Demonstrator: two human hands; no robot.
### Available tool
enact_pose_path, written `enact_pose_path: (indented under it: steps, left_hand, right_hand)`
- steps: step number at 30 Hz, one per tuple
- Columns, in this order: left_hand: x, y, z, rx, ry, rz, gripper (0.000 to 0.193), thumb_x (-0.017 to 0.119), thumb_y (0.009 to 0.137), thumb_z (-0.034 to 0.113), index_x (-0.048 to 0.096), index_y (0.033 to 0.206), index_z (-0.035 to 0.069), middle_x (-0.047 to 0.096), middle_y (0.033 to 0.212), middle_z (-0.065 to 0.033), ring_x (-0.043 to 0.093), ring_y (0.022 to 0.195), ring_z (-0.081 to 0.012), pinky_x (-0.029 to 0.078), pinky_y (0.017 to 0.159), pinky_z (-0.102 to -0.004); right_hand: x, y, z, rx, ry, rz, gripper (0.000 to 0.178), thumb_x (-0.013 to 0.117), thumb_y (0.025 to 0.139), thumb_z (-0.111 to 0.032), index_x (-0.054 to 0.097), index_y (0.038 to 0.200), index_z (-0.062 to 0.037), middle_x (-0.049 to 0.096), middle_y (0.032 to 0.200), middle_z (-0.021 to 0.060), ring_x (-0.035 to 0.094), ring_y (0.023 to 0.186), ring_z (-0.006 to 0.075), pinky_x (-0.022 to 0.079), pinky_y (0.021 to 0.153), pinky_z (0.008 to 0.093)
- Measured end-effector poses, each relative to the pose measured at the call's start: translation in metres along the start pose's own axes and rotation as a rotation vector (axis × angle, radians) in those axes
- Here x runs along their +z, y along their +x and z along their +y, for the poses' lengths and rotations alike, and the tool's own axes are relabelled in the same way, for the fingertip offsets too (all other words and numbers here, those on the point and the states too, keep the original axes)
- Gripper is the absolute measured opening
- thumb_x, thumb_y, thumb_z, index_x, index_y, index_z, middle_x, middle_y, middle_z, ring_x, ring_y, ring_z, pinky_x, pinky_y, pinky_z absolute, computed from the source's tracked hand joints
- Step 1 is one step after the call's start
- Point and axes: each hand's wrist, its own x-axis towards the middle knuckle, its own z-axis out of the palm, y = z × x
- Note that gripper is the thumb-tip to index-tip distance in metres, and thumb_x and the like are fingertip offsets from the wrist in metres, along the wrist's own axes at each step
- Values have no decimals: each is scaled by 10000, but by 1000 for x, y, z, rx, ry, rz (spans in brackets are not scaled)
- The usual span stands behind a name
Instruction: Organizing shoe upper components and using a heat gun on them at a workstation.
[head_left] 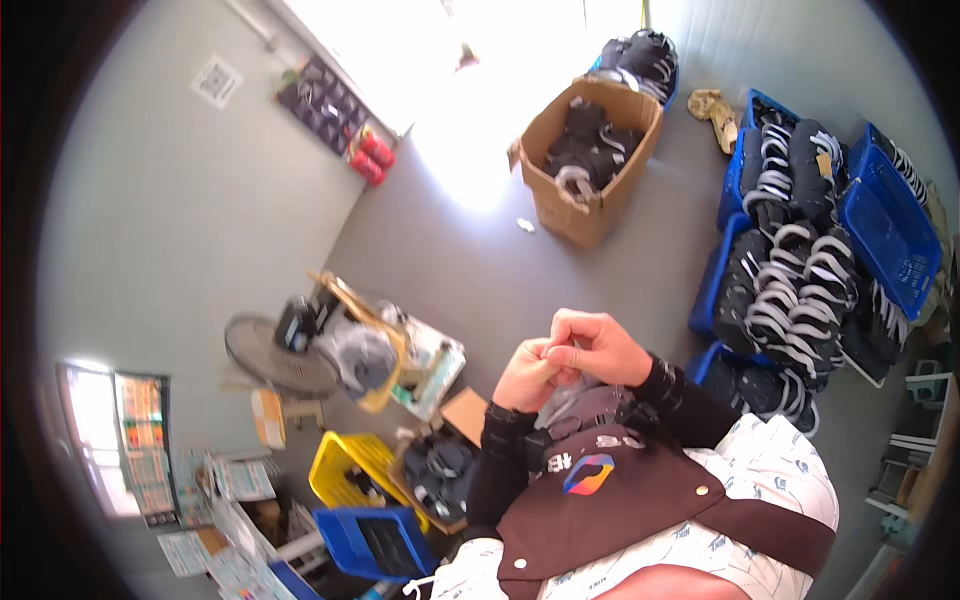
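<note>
My left hand (pixel 525 378) and my right hand (pixel 604 348) meet in front of my chest, over the brown apron (pixel 620 510) I wear. The fingers of both are bent and pressed together at the tips. Whatever they may pinch is too small or hidden to make out. Just beneath the hands is a greyish-purple fabric piece with dark straps (pixel 585 408), partly covered by my wrists. Black sleeves cover both forearms.
Ahead stands an open cardboard box (pixel 570 205) of dark padded pieces. Blue crates (pixel 708 290) stacked with black padded items with pale curved bands line the right. To the left are a fan (pixel 280 355), a yellow crate (pixel 340 465), a blue crate (pixel 350 545) and red fire extinguishers (pixel 372 155).
</note>
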Motion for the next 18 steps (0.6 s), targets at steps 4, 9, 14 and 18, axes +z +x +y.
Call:
enact_pose_path:
  steps: [4,9,14,18]
  left_hand:
    - [-71,99,65,37,26,32,266,620,994,237,641,864,6,623,787,-42,567,711,-126,439,642,-255]
    - [-147,204,176,104,73,45,311,678,954,325,602,836,47,549,813,-14,502,710,-128,416,670,-303]
    - [-236,256,282,215,-12,159,240,658,959,182,622,792,13,585,792,-33,552,732,-142,442,674,-300]
    - [-325,288,348,329,-128,215,251,681,946,237,606,852,16,566,791,-20,523,718,-129,428,670,-289]
  right_hand:
    - [-40,127,14,82,35,110,236,656,963,-184,528,810,-58,553,680,-36,536,581,23,409,507,192]
    - [-90,303,8,77,22,70,261,678,949,-214,547,808,-39,535,663,-22,537,566,38,418,494,212]
    - [-99,472,5,-40,-120,-165,253,688,942,-213,561,837,-21,535,771,12,569,663,72,458,542,225]
    - [-88,607,18,-184,-261,-350,138,647,949,-116,589,900,-1,528,862,43,573,748,98,489,610,245]
